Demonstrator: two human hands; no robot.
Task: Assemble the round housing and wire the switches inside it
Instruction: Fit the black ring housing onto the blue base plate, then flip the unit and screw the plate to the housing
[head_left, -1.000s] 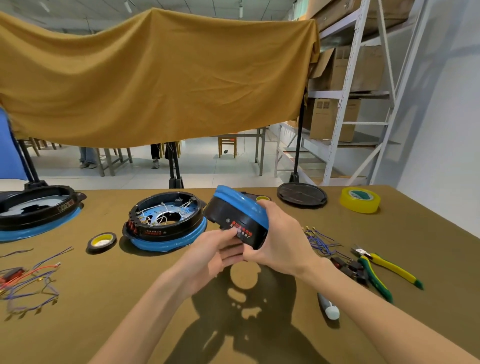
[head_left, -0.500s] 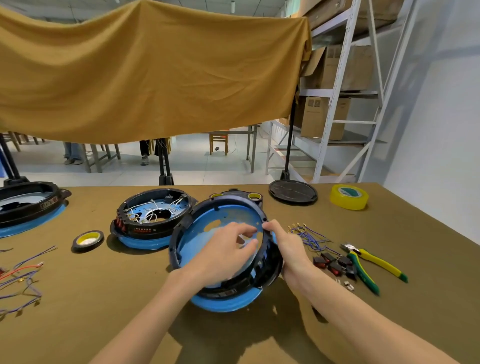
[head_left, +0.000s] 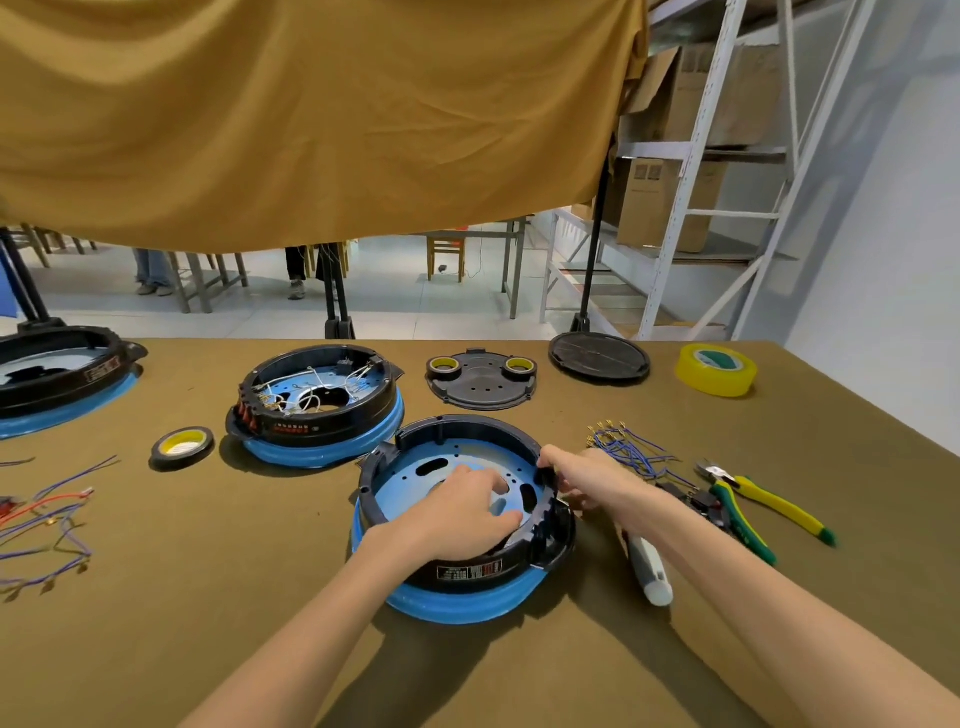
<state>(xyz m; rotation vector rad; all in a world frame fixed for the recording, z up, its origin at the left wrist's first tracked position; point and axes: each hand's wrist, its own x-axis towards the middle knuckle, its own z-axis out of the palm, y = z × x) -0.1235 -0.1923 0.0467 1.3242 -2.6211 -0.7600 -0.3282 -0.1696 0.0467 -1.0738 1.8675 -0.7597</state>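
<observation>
The round housing (head_left: 467, 577), a black ring on a blue base with a blue perforated plate inside, lies flat on the table, open side up. My left hand (head_left: 457, 514) reaches inside it, fingers curled at the plate's central opening. My right hand (head_left: 587, 478) grips the housing's right rim, thumb on top and fingers outside. Loose blue wires with terminals (head_left: 628, 452) lie just right of the housing. Small black and red switches (head_left: 696, 504) lie beyond my right wrist.
A wired housing (head_left: 317, 405) sits behind to the left and a third housing (head_left: 57, 374) at the far left. A black cover plate (head_left: 483, 379), round lid (head_left: 597, 358), yellow tape (head_left: 717, 369), tape roll (head_left: 182, 447), pliers (head_left: 748, 504), white tube (head_left: 649, 566) and more wires (head_left: 47, 519) lie around.
The housing went from held up on edge, through a tilt, to lying flat on the table. My left hand moved inside it and my right hand shifted to the right rim.
</observation>
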